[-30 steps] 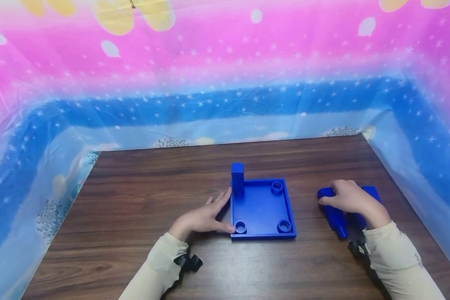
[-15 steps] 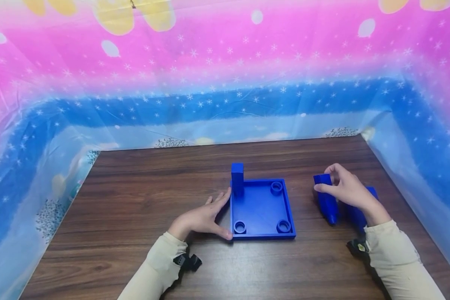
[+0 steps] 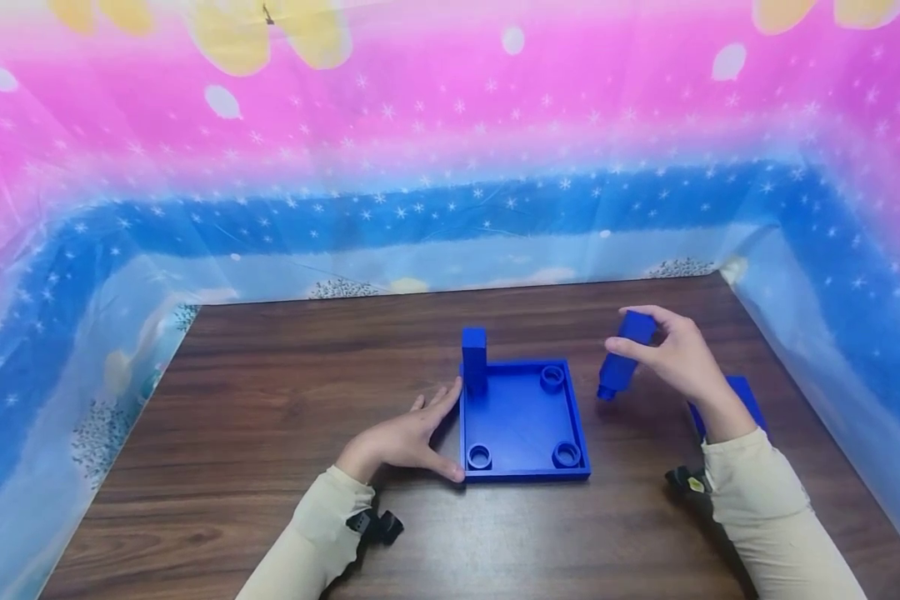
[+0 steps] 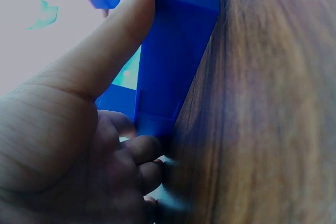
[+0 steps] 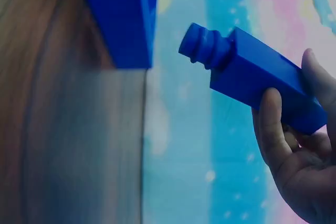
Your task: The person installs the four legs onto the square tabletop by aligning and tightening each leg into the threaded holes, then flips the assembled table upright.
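A square blue tabletop (image 3: 523, 421) with a raised rim lies on the wooden table, underside up. One square blue leg (image 3: 475, 358) stands upright at its far left corner; round sockets show at the other three corners. My left hand (image 3: 405, 437) rests along the tabletop's left side, fingers spread, the thumb at the near corner in the head view. To the right of the tabletop, my right hand (image 3: 678, 358) holds a second blue leg (image 5: 268, 77) up in the air between thumb and fingers. Its threaded end points down and left toward the tabletop.
Another blue piece (image 3: 746, 402) lies on the wooden table (image 3: 285, 358) at the right, partly hidden behind my right wrist. A patterned pink and blue cloth (image 3: 450, 192) hangs around the table's back and sides.
My right hand has picked up the leg from the right side, raised it and moved left, tilting its threaded end toward the tabletop. My left hand has stayed at the tabletop.
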A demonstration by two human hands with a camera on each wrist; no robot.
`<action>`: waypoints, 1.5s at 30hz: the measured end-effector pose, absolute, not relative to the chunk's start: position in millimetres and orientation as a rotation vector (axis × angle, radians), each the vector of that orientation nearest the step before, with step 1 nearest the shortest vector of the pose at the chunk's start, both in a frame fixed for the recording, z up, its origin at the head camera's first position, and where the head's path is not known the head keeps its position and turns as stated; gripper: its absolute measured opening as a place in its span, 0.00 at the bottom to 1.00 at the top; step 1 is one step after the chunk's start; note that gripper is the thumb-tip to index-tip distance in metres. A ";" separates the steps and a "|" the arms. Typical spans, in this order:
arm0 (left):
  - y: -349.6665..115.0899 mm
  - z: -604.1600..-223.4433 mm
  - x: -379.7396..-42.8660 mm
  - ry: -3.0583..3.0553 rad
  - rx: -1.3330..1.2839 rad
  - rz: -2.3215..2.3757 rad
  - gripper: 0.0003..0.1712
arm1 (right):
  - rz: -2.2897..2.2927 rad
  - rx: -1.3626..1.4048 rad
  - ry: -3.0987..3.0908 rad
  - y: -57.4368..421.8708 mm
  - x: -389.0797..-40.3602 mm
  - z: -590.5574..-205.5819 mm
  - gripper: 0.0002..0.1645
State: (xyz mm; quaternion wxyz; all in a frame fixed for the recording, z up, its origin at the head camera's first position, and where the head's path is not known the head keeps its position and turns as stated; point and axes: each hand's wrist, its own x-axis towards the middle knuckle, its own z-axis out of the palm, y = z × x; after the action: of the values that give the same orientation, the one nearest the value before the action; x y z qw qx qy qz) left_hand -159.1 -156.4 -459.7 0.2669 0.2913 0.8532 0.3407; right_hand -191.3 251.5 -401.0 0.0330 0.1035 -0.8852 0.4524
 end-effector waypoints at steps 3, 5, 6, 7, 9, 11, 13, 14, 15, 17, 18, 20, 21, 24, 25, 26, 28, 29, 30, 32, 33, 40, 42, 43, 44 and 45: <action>-156.7 -460.4 -158.4 2.304 0.789 0.929 0.79 | 1.449 0.447 -2.674 236.1 -188.8 -392.8 0.33; -156.9 -461.0 -158.4 2.306 0.788 0.934 0.79 | 1.514 0.540 -2.641 223.8 -185.5 -387.1 0.32; -156.8 -461.2 -158.4 2.306 0.788 0.937 0.79 | 1.549 0.581 -2.625 217.1 -183.7 -384.8 0.32; -156.8 -461.6 -158.4 2.305 0.786 0.933 0.79 | 1.578 0.619 -2.615 210.1 -181.1 -382.6 0.32; -156.4 -462.1 -158.4 2.302 0.787 0.928 0.79 | 1.605 0.692 -2.597 196.6 -175.7 -379.6 0.32; -155.6 -462.5 -158.2 2.298 0.787 0.926 0.79 | 1.630 0.762 -2.586 182.8 -170.2 -377.6 0.31; -155.1 -462.5 -158.0 2.298 0.784 0.923 0.79 | 1.605 0.829 -2.579 170.5 -164.9 -376.2 0.32; -154.9 -462.4 -157.8 2.299 0.777 0.924 0.79 | 1.579 0.859 -2.576 164.6 -162.6 -375.5 0.32; -154.9 -462.3 -157.6 2.300 0.773 0.924 0.79 | 1.555 0.887 -2.574 159.0 -160.4 -374.7 0.32; -155.1 -462.2 -157.3 2.301 0.770 0.933 0.80 | 1.486 0.944 -2.570 148.7 -156.5 -373.3 0.32; -155.6 -462.4 -157.3 2.299 0.771 0.941 0.80 | 1.453 0.974 -2.565 143.9 -155.1 -372.6 0.32; -157.0 -463.0 -157.0 2.293 0.780 0.969 0.81 | 1.431 1.028 -2.549 134.5 -152.8 -371.6 0.32; -158.0 -464.3 -157.3 2.291 0.791 0.981 0.81 | 1.435 1.050 -2.540 130.4 -151.8 -371.8 0.32; -159.6 -465.5 -157.8 2.286 0.801 0.999 0.82 | 1.487 1.111 -2.520 118.6 -149.3 -374.5 0.32; -159.6 -465.3 -157.9 2.286 0.799 0.995 0.82 | 1.507 1.122 -2.519 115.2 -148.3 -376.4 0.32; -159.4 -465.1 -158.2 2.289 0.797 0.984 0.82 | 1.512 1.132 -2.524 112.2 -147.5 -379.0 0.32; -158.4 -463.7 -158.6 2.291 0.781 0.960 0.81 | 1.503 1.139 -2.544 106.7 -145.2 -383.9 0.31; -157.8 -463.1 -158.8 2.294 0.777 0.945 0.81 | 1.489 1.137 -2.559 104.5 -143.9 -386.3 0.31; -157.4 -462.4 -158.8 2.292 0.769 0.935 0.80 | 1.473 1.138 -2.573 102.7 -142.7 -388.8 0.31; -156.8 -461.6 -159.2 2.287 0.760 0.926 0.79 | 1.444 1.135 -2.589 99.6 -140.9 -392.9 0.31; -156.6 -461.2 -159.3 2.284 0.757 0.927 0.79 | 1.432 1.138 -2.592 98.2 -140.1 -394.7 0.31; -159.1 -471.4 -162.9 2.281 0.767 0.953 0.79 | 1.445 1.202 -2.609 93.5 -138.3 -402.3 0.29; -160.8 -479.9 -166.7 2.287 0.786 0.960 0.80 | 1.443 1.218 -2.623 92.7 -137.7 -403.7 0.29; -160.7 -480.8 -167.1 2.292 0.786 0.954 0.80 | 1.437 1.223 -2.630 92.2 -137.3 -404.4 0.28; -160.4 -480.4 -167.5 2.291 0.783 0.948 0.80 | 1.432 1.228 -2.633 91.8 -137.0 -405.1 0.28; -160.5 -480.5 -167.6 2.294 0.783 0.945 0.81 | 1.427 1.232 -2.639 91.6 -136.5 -405.6 0.27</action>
State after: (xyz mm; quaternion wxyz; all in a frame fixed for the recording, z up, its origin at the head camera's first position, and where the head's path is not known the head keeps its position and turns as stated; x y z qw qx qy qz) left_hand -167.6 -160.5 -480.5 0.2668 0.2901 0.8498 0.3500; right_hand -136.5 91.6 -405.6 -0.0508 0.3793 -0.8127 0.4393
